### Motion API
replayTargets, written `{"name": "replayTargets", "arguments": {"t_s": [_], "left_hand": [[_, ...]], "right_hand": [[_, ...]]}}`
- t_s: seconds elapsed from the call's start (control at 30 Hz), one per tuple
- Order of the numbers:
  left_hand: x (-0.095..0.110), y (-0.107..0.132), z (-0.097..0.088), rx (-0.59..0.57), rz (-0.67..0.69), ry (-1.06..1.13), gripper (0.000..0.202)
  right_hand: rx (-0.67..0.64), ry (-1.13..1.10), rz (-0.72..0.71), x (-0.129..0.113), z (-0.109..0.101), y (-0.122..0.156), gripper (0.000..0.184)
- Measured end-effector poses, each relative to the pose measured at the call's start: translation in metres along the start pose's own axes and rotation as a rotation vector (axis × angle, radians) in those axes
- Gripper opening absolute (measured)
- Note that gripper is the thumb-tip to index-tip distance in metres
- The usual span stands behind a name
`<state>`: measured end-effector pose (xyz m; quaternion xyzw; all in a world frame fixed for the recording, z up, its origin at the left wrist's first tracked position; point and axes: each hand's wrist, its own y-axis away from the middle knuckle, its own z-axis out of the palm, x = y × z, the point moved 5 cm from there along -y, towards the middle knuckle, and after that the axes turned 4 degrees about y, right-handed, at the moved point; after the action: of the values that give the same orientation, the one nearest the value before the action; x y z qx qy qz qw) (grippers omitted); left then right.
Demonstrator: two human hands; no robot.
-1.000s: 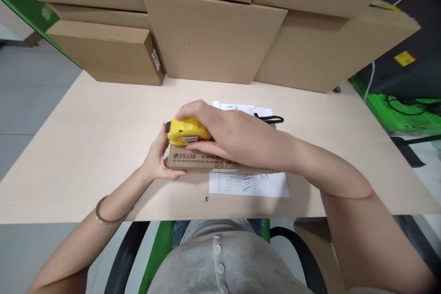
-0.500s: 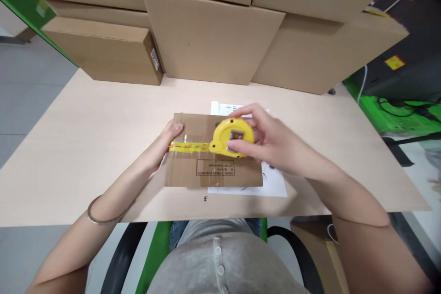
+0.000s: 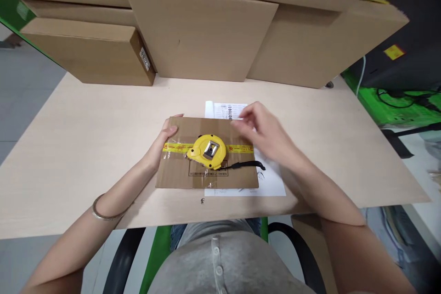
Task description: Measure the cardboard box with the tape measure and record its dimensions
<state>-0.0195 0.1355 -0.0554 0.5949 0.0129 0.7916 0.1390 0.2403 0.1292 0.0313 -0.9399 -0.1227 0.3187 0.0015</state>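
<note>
A flat brown cardboard parcel (image 3: pixel 179 172) lies on the pale wooden table (image 3: pixel 86 138), sealed with clear tape and a yellow printed strip. On its top rests a yellow tape measure (image 3: pixel 207 150) with a black wrist strap trailing right. My left hand (image 3: pixel 164 140) rests against the parcel's left edge, thumb on top, holding it still. My right hand (image 3: pixel 263 131) hovers over the parcel's far right corner, fingers loosely spread and empty, apart from the tape measure.
A printed paper sheet (image 3: pixel 272 183) lies under the parcel, sticking out at the back and right. Large cardboard boxes (image 3: pixel 200 32) are stacked along the table's far side. A green and black machine with cables (image 3: pixel 403 105) stands to the right.
The parcel was laid flat. My right hand ran the tape measure across its top, set it down on the parcel and let go, then drew away to the right.
</note>
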Motion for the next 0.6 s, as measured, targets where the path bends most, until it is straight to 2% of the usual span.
{"name": "replayTargets", "arguments": {"t_s": [0.07, 0.1, 0.17, 0.23, 0.33, 0.4, 0.6], "left_hand": [[-0.005, -0.003, 0.001, 0.029, -0.043, 0.067, 0.055], [-0.006, -0.004, 0.001, 0.038, -0.051, 0.094, 0.054], [-0.005, -0.005, 0.003, 0.044, -0.046, 0.116, 0.049], [-0.005, -0.005, 0.004, 0.045, -0.052, 0.124, 0.044], [-0.004, -0.004, 0.005, 0.049, -0.060, 0.131, 0.040], [-0.003, -0.004, 0.006, 0.055, -0.069, 0.128, 0.038], [-0.004, -0.002, 0.004, 0.103, -0.101, 0.085, 0.040]], "right_hand": [[0.014, 0.166, 0.210, 0.043, -0.014, -0.001, 0.039], [-0.069, 0.267, 0.325, 0.065, -0.016, 0.001, 0.041], [-0.202, 0.290, 0.418, 0.100, -0.015, 0.008, 0.045], [-0.307, 0.227, 0.438, 0.123, -0.008, 0.017, 0.049], [-0.381, 0.058, 0.397, 0.138, 0.006, 0.028, 0.048], [-0.369, -0.079, 0.369, 0.142, 0.012, 0.033, 0.047], [-0.154, -0.378, 0.379, 0.152, 0.018, 0.042, 0.034]]}}
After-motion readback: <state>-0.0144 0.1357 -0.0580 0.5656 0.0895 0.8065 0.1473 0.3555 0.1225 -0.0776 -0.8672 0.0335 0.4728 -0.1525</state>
